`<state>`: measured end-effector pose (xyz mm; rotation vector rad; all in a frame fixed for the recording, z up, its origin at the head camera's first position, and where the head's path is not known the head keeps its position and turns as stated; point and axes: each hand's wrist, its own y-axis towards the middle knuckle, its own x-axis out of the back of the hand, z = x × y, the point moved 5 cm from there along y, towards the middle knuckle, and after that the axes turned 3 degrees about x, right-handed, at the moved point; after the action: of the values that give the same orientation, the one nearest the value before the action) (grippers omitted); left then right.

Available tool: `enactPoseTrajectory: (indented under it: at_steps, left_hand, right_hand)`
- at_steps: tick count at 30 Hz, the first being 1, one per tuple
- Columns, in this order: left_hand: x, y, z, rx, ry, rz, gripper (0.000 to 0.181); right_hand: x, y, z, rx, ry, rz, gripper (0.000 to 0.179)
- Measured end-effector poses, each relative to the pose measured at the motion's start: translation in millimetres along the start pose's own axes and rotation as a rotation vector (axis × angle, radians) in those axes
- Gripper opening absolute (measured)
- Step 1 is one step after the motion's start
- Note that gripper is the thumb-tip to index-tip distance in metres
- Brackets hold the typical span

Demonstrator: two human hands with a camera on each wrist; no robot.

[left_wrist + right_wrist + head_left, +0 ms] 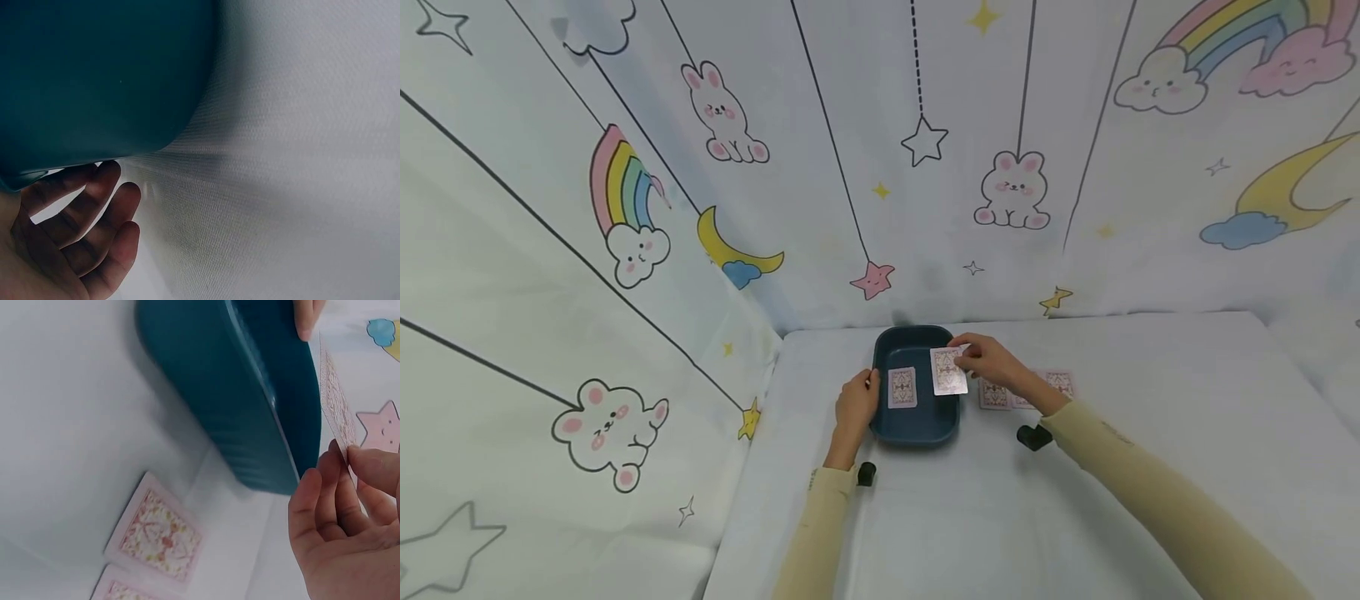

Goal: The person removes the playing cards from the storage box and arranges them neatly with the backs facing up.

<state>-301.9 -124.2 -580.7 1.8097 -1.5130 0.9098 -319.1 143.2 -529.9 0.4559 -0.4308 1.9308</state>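
Note:
A dark blue tray [917, 431] stands on the white-covered table. My left hand [856, 404] grips its left rim, the thumb over the edge and the fingers [109, 228] curled along the outer wall. Between thumb and fingertips my right hand [350, 519] pinches a playing card [946, 377], its red-patterned back showing in the head view. This card is held above the right side of the tray. Inside the tray, at the left, lies another playing card [902, 387], back up.
To the right of the tray, a row of playing cards [995, 396] lies back up, partly hidden by my right wrist. Small black devices [1034, 437] sit at both wrists. A white curtain [820, 208] with cartoon prints hangs behind the table.

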Motion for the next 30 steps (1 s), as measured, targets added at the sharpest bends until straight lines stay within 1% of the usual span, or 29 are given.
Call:
enactPoseTrajectory:
  at_steps: [4,7,18,24,30]
  left_hand:
    - [-1.7,1.3,1.8,0.021,-0.006,0.024,0.035]
    - [-2.4,2.0,2.7,0.025,-0.010,0.030,0.035]
    - [-4.8,4.5,3.5,0.034,0.001,0.028,0.037]
    - [-3.5,3.9,3.0,0.032,0.002,0.034,0.036]
    - [-2.0,3.5,2.0,0.029,-0.004,0.034,0.037]
  right_hand:
    - [6,-3.9,-10,-0.019,0.001,-0.013,0.038]
    - [11,-7.8,-16,-0.024,0.001,-0.022,0.037]
    - [34,-24.0,-38,-0.019,0.000,-0.053,0.039]
    - [45,-31.9,-47,-0.012,0.009,-0.059,0.039]
    - [57,-40.2,-61,-0.032,-0.003,-0.062,0.038]
